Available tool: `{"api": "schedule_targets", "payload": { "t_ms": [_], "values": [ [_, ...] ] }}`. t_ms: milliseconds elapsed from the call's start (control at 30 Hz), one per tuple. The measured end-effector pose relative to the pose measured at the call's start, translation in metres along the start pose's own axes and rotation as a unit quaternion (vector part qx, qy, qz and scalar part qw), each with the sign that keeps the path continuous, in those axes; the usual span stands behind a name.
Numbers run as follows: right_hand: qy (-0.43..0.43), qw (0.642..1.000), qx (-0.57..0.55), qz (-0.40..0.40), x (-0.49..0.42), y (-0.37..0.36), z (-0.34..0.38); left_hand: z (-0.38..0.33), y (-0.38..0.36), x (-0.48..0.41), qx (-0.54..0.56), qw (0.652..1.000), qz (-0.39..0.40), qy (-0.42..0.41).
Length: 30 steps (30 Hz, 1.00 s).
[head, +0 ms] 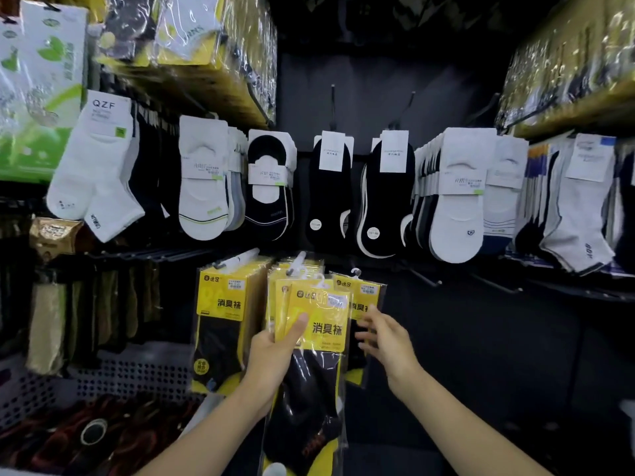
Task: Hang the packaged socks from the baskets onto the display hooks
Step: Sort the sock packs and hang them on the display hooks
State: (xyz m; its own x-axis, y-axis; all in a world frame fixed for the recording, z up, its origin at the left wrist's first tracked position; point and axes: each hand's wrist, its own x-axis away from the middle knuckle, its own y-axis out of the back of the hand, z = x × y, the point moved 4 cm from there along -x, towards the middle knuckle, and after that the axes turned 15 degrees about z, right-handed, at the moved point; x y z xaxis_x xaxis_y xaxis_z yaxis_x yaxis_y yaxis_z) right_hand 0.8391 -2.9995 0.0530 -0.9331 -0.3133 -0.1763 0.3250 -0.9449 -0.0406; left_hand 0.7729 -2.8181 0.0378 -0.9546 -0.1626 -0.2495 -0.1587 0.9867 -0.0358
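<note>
My left hand (275,352) grips a stack of yellow-and-black sock packs (316,341) by its left edge, thumb lying across the front pack's yellow card. My right hand (385,334) hovers just right of the stack with fingers spread and relaxed, close to another yellow pack (360,297) hanging behind. A further bunch of the same yellow packs (223,321) hangs on a hook to the left. Bare black display hooks (426,278) stick out to the right of the packs at the same height.
White and black low-cut socks (330,190) hang in a row above. A grey perforated basket (113,376) with dark red goods sits at lower left. Wrapped yellow bundles (220,46) fill the top shelves. Brownish socks (48,324) hang at left.
</note>
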Motion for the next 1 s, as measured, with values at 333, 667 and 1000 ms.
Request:
{"api": "schedule_targets", "payload": {
  "t_ms": [333,667,1000],
  "values": [
    [0.03,0.999,-0.031,-0.029,0.01,0.012,0.005,-0.003,-0.004,0.0,-0.031,0.998,-0.037,-0.036],
    [0.047,0.996,0.069,-0.035,-0.036,0.023,0.03,-0.022,0.044,-0.009,-0.088,0.989,-0.083,-0.082],
    [-0.026,0.989,0.061,-0.131,-0.046,0.033,-0.006,-0.026,0.028,-0.007,-0.097,0.991,-0.042,-0.077]
  ]
}}
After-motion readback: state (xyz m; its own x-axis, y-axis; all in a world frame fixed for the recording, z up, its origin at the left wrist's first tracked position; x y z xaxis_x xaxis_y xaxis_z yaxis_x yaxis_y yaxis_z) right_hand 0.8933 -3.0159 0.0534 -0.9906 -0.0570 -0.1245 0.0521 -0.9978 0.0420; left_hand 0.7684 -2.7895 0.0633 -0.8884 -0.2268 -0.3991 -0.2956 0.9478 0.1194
